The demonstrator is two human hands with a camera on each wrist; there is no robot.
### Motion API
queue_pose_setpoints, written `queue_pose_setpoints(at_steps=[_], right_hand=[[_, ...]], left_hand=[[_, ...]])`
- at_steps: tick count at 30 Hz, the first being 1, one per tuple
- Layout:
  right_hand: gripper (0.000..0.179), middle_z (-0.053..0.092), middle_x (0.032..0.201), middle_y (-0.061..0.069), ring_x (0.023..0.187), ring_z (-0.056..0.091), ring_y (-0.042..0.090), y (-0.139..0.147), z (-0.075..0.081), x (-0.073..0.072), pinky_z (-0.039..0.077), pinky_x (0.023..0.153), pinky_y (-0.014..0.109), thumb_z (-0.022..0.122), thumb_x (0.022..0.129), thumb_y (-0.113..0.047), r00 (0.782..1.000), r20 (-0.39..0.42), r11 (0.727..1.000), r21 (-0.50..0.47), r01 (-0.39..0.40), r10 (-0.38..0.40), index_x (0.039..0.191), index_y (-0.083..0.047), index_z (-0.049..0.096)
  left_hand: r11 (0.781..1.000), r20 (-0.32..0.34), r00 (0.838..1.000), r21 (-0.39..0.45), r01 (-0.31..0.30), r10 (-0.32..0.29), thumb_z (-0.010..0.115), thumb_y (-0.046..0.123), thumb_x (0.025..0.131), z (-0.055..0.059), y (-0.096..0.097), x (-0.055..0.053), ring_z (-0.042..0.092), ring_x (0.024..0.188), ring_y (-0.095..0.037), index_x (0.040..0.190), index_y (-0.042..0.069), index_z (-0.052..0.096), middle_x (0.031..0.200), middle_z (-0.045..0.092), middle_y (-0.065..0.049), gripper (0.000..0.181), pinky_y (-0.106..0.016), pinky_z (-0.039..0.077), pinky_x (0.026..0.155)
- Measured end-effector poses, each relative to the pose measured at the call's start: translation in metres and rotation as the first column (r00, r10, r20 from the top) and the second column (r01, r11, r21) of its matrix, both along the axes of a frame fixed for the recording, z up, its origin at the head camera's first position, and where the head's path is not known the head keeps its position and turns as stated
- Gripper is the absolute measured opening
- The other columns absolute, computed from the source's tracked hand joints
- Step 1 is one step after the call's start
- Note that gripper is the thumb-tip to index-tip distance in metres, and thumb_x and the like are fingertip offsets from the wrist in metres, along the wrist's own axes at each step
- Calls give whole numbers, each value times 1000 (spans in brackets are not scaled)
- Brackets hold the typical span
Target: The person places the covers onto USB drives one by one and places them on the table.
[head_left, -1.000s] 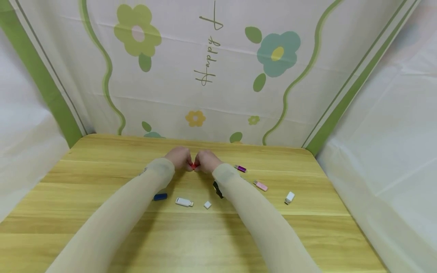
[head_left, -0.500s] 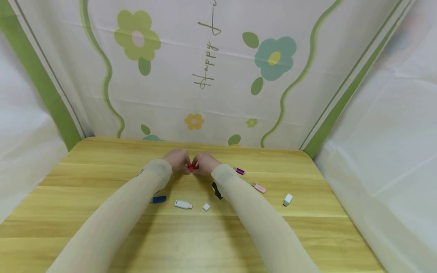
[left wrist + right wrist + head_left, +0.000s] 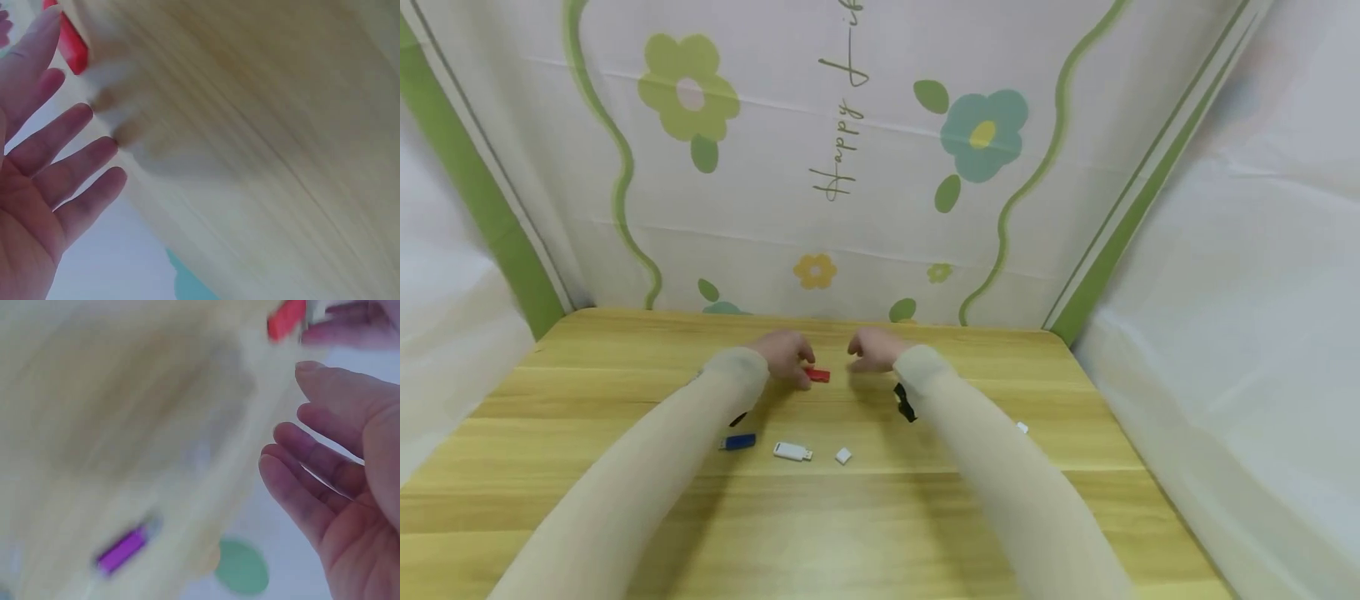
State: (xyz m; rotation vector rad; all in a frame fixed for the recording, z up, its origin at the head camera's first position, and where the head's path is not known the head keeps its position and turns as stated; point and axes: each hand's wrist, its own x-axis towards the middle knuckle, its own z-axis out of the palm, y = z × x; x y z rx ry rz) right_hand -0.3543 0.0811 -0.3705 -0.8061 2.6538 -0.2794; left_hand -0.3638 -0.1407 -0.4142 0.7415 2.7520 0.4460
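Note:
A red USB stick (image 3: pixel 818 376) lies toward the back of the wooden table, beside the thumb and fingertips of my left hand (image 3: pixel 786 357). In the left wrist view the thumb overlaps the red stick (image 3: pixel 73 45), while the other fingers are extended and spread. My right hand (image 3: pixel 876 350) is apart from it, to the right, its fingers loosely bent around nothing. The right wrist view shows that palm (image 3: pixel 369 506) bare and a purple USB stick (image 3: pixel 122 551) on the table nearby. The right sleeve hides the purple stick in the head view.
Nearer me lie a blue USB stick (image 3: pixel 738 442), a white USB stick (image 3: pixel 792 452) and a small white cap (image 3: pixel 843 456). Another white piece (image 3: pixel 1022 427) shows past the right sleeve. A flower-printed curtain (image 3: pixel 760 167) stands behind the table's back edge.
Both hands were together at the red stick. The right hand has moved off to the right, and the left hand's fingers have spread, leaving more of the stick visible. The head view has shifted slightly.

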Motion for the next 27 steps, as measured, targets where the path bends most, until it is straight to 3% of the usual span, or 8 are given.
queue_pose_setpoints(at_steps=[5,10,14,18,24,27], right_hand=[[38,63,124,17,114,60,29,44,19,4,49,97,37,67,96,-16,999,-41,999,48,21,-19,129,3,61],[34,64,123,15,110,62,28,73,12,2,51,94,37,70,94,-16,996,-63,996,67,65,-61,123,2,66],[25,68,113,13,98,65,24,85,1,2,54,85,36,71,93,-18,993,-73,992,79,94,-88,111,0,73],[19,71,97,9,80,61,18,91,-8,4,53,72,32,71,94,-20,991,-71,990,81,119,-113,98,-2,77],[14,72,94,4,78,63,14,97,-15,11,54,72,29,75,90,-18,986,-92,990,25,140,-137,96,-6,78],[11,72,89,3,77,64,15,102,-19,10,54,73,29,75,90,-16,986,-112,992,13,128,-126,94,-6,78]], left_hand=[[1000,11,1000,6,25,-25,79,28,87,17,28,9,59,116,-31,120,8,71,122,67,-9,39,-46,47,99],[998,-17,999,23,50,-50,73,21,91,20,61,12,62,111,-30,121,5,70,119,67,-11,34,-44,49,95],[997,-26,997,10,73,-73,72,22,93,15,85,10,65,96,-26,121,5,69,114,68,-9,33,-40,54,85],[994,-71,992,-9,106,-106,70,23,94,5,103,4,64,97,-21,119,6,71,106,69,-6,30,-39,52,87],[992,-102,987,1,122,-122,70,17,93,-2,121,-3,65,96,-22,115,6,72,102,70,-6,25,-39,52,87],[990,-127,982,-4,142,-141,72,13,91,-5,127,-5,65,93,-21,107,8,76,99,71,-4,17,-38,52,86]])
